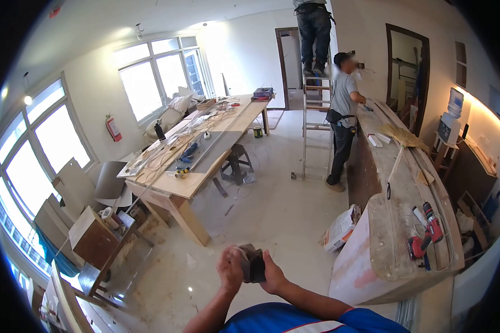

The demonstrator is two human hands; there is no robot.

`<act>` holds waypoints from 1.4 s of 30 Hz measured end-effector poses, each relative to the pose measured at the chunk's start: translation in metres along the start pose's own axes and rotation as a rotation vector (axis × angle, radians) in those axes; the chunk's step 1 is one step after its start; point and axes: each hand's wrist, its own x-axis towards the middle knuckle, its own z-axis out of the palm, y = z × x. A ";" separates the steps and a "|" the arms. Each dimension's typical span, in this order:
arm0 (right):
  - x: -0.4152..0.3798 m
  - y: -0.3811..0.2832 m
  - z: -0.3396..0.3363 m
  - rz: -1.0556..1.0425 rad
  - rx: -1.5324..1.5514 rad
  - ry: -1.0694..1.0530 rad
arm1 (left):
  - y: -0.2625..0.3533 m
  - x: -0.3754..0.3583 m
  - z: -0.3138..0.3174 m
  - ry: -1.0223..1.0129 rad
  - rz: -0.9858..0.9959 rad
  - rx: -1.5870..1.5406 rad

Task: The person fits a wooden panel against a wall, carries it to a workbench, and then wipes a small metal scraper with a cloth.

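Note:
Close in front of my body, both hands are at a dark, boxy object [255,266] with a greyish-brown upper part. Its exact kind cannot be made out. My left hand [231,267] is closed around its left side, the fingers curled over the top and a little blurred. On the opposite side, my right hand [272,274] grips it with the thumb up along the edge. The object is held in the air above the pale tiled floor.
A wooden worktable [191,182] carries cables and tools. At right, a long counter [391,244] holds a red drill [434,225] and a brush. One person [344,105] stands beside it; another [314,39] is up a ladder [316,144]. A sack [340,228] leans against the counter.

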 end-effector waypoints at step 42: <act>0.002 0.007 -0.003 -0.028 -0.263 -0.147 | 0.001 0.016 0.004 0.079 -0.142 -0.121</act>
